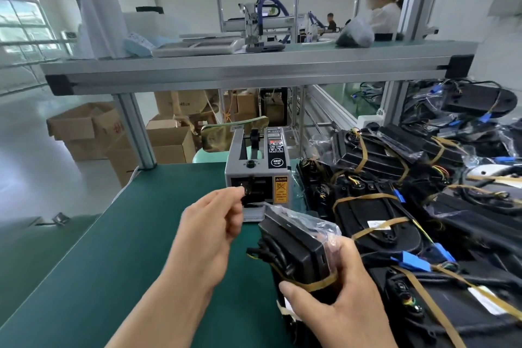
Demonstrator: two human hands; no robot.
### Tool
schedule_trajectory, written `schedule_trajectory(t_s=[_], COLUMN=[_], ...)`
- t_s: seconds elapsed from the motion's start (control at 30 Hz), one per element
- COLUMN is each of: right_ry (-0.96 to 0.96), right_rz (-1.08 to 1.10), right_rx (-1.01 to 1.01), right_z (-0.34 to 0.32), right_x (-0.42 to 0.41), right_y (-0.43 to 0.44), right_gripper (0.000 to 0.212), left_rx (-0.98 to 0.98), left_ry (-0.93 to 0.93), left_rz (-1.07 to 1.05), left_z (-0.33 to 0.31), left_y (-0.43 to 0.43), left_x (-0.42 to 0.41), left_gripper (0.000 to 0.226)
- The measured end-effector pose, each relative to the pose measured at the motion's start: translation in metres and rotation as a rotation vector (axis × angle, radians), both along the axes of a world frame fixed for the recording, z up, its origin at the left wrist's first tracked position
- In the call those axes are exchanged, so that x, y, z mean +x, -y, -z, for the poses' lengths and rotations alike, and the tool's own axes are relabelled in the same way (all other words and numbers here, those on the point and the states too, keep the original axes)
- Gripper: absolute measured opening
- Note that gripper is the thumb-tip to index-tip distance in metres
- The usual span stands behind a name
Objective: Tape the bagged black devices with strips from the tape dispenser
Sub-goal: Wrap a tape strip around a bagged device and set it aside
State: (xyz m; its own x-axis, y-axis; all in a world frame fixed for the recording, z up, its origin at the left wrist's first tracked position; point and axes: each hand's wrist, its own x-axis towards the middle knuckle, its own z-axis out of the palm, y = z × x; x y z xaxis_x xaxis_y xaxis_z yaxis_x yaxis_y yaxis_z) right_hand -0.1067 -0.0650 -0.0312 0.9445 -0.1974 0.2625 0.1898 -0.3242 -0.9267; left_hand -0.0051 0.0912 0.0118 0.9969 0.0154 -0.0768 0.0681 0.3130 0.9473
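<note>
The grey tape dispenser (255,167) stands at the back of the green mat. My left hand (210,230) reaches to its front slot, thumb and forefinger pinching the tape strip (245,191) that sticks out there. My right hand (336,291) grips a black device in a clear bag (296,251), held upright just in front of the dispenser, with a brown tape band around its lower part. A pile of bagged, taped black devices (409,206) fills the bench to the right.
The green mat (113,248) stretches to the left, with a small clip (60,218) near its left edge. An aluminium shelf (254,65) runs overhead. Cardboard boxes (93,133) sit on the floor behind. A person (384,5) sits at a far bench.
</note>
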Motion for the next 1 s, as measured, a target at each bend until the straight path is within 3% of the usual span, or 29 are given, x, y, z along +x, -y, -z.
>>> schedule_trajectory(t_s=[0.13,0.27,0.53,1.0], right_ry=[0.031,0.037,0.066,0.094], right_rz=[-0.037,-0.035,-0.014,-0.015], right_rx=[0.03,0.013,-0.01,-0.01], right_z=[0.0,0.001,0.005,0.005], right_x=[-0.009,-0.019,-0.027,-0.03], right_y=[-0.004,-0.009,-0.012,-0.011], right_gripper=[0.057,0.055,0.052,0.051], left_rx=[0.204,0.372,0.348,0.393], left_ry=[0.12,0.072,0.038,-0.004], left_rz=[0.259,0.215,0.234,0.248], left_z=[-0.017,-0.021,-0.024,-0.021], left_y=[-0.019,-0.012,-0.006,-0.004], left_x=[-0.068,-0.075,-0.07,-0.064], left_gripper=[0.026,0.022,0.015,0.022])
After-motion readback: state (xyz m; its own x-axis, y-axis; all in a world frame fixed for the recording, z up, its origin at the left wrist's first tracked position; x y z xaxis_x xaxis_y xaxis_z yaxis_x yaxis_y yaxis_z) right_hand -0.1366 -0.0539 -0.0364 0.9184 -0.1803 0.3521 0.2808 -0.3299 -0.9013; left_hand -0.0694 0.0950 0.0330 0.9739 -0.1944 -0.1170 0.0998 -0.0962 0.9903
